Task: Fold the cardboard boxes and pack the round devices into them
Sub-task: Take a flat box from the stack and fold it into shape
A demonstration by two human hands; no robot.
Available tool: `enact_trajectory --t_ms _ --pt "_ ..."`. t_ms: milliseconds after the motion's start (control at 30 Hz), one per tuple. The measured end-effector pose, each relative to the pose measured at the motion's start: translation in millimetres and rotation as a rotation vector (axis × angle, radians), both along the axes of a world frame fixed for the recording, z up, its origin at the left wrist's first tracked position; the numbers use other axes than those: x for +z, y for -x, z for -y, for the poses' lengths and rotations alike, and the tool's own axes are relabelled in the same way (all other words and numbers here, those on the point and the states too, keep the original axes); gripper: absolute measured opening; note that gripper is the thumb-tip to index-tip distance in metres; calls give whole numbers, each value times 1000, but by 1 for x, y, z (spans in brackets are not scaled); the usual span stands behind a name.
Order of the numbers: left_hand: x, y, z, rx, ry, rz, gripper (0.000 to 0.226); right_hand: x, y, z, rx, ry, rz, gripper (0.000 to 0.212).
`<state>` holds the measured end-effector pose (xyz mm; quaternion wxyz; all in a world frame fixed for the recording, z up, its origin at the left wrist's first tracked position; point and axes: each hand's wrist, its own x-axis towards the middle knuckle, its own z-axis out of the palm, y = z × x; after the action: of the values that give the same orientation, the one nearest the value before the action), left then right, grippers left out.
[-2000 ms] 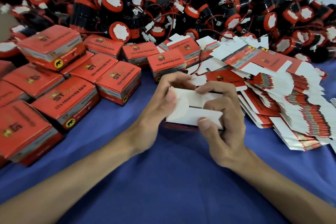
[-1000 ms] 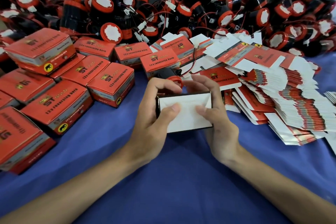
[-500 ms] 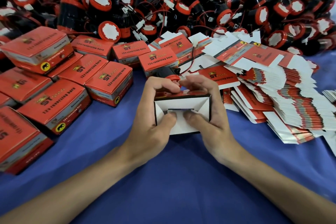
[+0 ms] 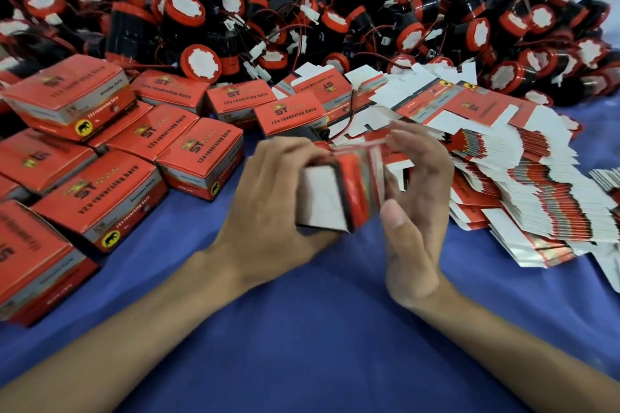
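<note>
A red cardboard box with a white end face is in mid-air above the blue cloth, blurred by motion. My left hand grips its left side, fingers curled round the top and thumb under the white face. My right hand is at its right side with fingertips on the top edge and the thumb near the lower corner. A large heap of round black and red devices with wires fills the back. Flat unfolded box blanks lie fanned out at the right.
Several closed red boxes are stacked at the left and back left. More folded boxes sit just behind my hands. The blue cloth covers the table in front of me.
The box has been turned: its white flap end, which faced me while both thumbs pressed the flaps in, now points left and the red side shows. Both hands moved slightly up.
</note>
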<state>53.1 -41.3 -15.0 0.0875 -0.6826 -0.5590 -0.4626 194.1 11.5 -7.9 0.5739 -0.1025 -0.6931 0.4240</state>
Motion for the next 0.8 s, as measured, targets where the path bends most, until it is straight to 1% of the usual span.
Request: enact_trajectory --t_ms 33,67,100,133,167,200,233,267,300,333,367,433,467,500,533,567,600,633,667,700,733,767,800 --pt "3 1 0 14 -23 185 57 0 0 1 7 -22 -9 52" --pt "6 0 0 3 -43 408 52 -2 -1 2 -3 -43 8 57" --pt "8 -1 0 -26 -61 610 51 -4 -2 3 -16 -56 52 62" --pt "10 -2 0 -59 -66 747 55 -5 -2 3 -24 -54 126 65" --pt "10 -2 0 -101 -43 804 61 -6 -2 3 -29 -35 211 68" --pt "8 -2 1 -164 4 795 62 -5 -1 3 -36 -15 288 68" --pt "6 -2 2 -247 68 747 58 -5 0 2 -56 -18 339 61" --pt "7 -2 2 -322 140 693 53 -4 1 1 -81 -65 365 46" --pt "9 -1 3 -367 194 653 50 -5 1 0 -114 -168 384 29" --pt "13 3 3 -368 198 612 50 -6 0 -1 -157 -299 417 15" --pt "16 9 4 -340 156 562 54 -8 -1 -3 -221 -422 470 10" --pt "20 22 3 -268 73 431 68 -8 -2 -6 -377 -620 609 12" --pt "20 26 3 -239 71 349 70 -8 -2 -8 -407 -694 646 12" --pt "19 29 2 -210 92 282 68 -8 -3 -8 -390 -741 637 11" --pt "17 30 1 -184 119 248 60 -6 -3 -8 -339 -749 585 13" --pt "15 30 1 -166 145 261 48 -5 -3 -8 -282 -696 490 16" --pt "12 31 2 -152 153 293 33 -1 -2 -9 -246 -584 373 18" --pt "9 33 2 -141 153 344 22 4 -1 -12 -241 -427 256 19" --pt "7 35 2 -123 165 415 16 9 2 -17 -254 -247 162 19" --pt "5 36 0 -104 184 505 18 14 4 -27 -274 -84 112 25" --pt "4 35 -2 -101 221 606 23 21 7 -39 -269 30 150 35" --pt "4 34 -3 -113 274 694 23 27 10 -53 -214 66 295 44" --pt "2 33 -4 -124 314 757 19 31 12 -64 -99 34 505 51"
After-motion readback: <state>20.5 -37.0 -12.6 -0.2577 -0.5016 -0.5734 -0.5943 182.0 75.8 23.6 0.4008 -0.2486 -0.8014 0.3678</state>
